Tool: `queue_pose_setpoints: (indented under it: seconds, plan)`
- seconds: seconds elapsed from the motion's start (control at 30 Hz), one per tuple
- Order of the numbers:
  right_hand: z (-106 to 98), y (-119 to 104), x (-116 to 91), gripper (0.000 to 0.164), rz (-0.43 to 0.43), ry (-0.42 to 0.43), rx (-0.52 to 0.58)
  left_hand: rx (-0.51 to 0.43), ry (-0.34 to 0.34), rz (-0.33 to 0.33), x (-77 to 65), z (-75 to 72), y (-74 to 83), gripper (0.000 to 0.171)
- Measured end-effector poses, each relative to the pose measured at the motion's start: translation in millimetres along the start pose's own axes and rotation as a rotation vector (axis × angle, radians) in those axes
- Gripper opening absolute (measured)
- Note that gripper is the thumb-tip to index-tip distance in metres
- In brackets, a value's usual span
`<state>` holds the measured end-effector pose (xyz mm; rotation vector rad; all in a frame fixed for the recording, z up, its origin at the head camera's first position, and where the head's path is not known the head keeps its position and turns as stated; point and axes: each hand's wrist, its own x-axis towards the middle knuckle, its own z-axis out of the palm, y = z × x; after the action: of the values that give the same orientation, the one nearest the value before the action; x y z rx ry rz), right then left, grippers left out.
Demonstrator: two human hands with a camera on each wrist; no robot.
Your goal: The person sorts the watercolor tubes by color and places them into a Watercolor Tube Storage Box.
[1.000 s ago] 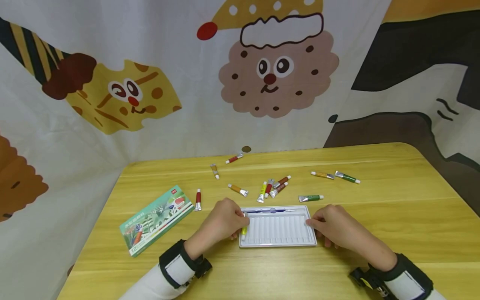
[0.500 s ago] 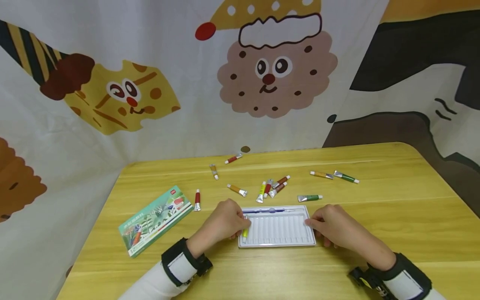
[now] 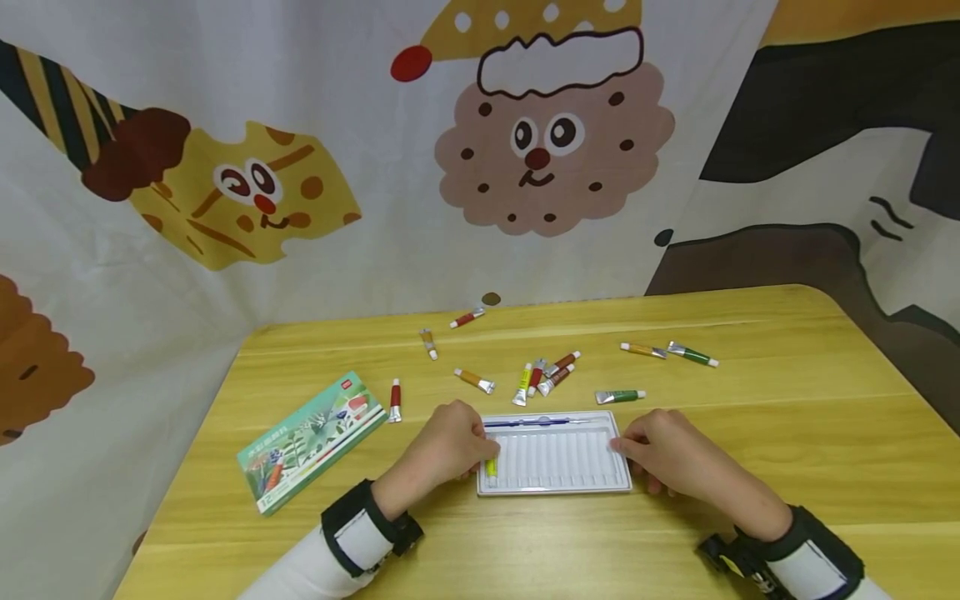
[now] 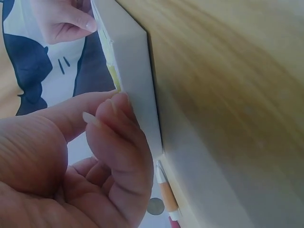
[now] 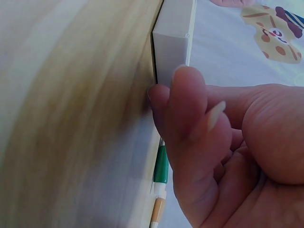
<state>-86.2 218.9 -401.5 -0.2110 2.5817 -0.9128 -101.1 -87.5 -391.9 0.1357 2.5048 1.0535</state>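
A white plastic paint tray lies flat on the table in the head view, with ridged slots and a thin blue paintbrush in its back groove. My left hand is at its left edge, thumb on a yellow paint tube in the leftmost slot, fingertips against the outer wall. Part of that tube is hidden under the thumb. My right hand pinches the right edge, thumb on the rim and fingers outside. In the left wrist view, the tube shows as a yellow strip over the tray's wall.
Several loose paint tubes lie behind the tray, among them a yellow one, a green one and an ochre one. A red tube lies beside the green illustrated box at the left. A patterned cloth hangs behind the table.
The yellow tube under my left thumb has shifted slightly right, from the tray's left rim into the leftmost slot. My right hand has stayed at the right edge.
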Motion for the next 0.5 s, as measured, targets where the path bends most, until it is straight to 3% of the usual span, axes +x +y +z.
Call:
queue_pose_setpoints:
  seconds: [0.5]
  plan:
    - [0.7, 1.8, 1.6, 0.015, 0.008, -0.001, 0.003, 0.062, -0.022, 0.083, -14.4, 0.0, -6.5, 0.034]
